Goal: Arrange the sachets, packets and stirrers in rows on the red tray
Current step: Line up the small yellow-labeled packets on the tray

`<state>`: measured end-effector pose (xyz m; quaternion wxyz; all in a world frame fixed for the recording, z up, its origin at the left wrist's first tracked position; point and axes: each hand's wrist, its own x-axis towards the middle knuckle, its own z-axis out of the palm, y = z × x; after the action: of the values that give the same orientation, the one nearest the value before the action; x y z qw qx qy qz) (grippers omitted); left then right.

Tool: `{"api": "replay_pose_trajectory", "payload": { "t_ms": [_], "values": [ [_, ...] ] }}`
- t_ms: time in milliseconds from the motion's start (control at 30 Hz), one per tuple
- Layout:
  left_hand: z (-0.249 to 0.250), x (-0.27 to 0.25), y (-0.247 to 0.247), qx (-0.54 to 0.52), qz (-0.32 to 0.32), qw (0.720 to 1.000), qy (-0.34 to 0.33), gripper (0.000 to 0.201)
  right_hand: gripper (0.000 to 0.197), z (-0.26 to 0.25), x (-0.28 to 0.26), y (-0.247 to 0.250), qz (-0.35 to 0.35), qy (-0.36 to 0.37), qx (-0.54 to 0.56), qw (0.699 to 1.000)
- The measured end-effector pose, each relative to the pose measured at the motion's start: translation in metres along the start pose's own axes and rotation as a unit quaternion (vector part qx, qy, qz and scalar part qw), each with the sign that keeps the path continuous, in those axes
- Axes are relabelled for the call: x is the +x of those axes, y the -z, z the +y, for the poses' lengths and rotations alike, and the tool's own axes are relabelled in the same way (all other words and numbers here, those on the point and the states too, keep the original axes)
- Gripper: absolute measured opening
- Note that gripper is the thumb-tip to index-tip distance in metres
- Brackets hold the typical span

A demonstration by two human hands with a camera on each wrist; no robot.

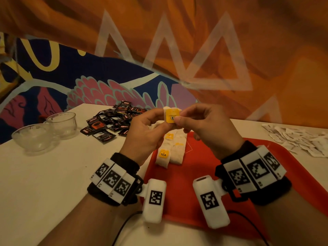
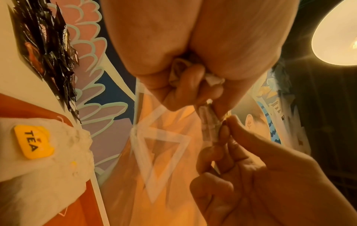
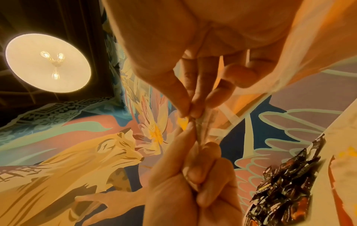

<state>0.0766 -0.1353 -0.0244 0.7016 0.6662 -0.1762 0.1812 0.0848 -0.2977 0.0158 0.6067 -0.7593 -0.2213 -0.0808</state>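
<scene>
White worktop (image 1: 53, 174) against a painted mural wall (image 1: 195, 50); two clear glass bowls (image 1: 35, 136) at far left, a heap of black coffee sachets (image 1: 113, 119) behind the left hand, a spread of white paper packets (image 1: 300, 141) at far right, round ceiling lamp (image 3: 48, 63) overhead in the right wrist view. Red tray (image 1: 186, 192) lies right in front of the person, under both wrists; a few tea bags (image 1: 170, 151) with yellow tags lie in a short row at its far left part, one tag reading TEA. Held tea bag (image 1: 171, 115) is up in the air above the tray's far edge, between both hands, nothing blocking it in the head view. Left hand (image 1: 149, 134) grip: thumb and curled fingers pinching the white bag from the left side. Right hand (image 1: 205, 128) grip: thumb and forefinger pressed together on the yellow tag edge, other fingers curled loosely. Wrist views show the fingertips of both hands meeting on the bag; its string too blurred to follow
</scene>
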Motion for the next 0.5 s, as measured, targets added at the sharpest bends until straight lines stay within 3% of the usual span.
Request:
{"api": "replay_pose_trajectory", "payload": {
  "t_ms": [133,233,500],
  "values": [
    [0.000,-0.002,0.002,-0.033,-0.034,0.999,-0.003,0.027,0.007,0.005,0.000,-0.003,0.016,0.005,-0.018,1.000],
    [0.003,-0.004,0.000,-0.032,-0.032,0.999,-0.007,0.017,0.008,0.010,0.003,-0.002,0.033,0.010,-0.046,0.998],
    [0.005,-0.001,-0.005,0.028,0.039,0.999,-0.012,0.009,0.011,0.015,0.004,-0.005,0.026,0.010,-0.066,0.997]
  ]
}}
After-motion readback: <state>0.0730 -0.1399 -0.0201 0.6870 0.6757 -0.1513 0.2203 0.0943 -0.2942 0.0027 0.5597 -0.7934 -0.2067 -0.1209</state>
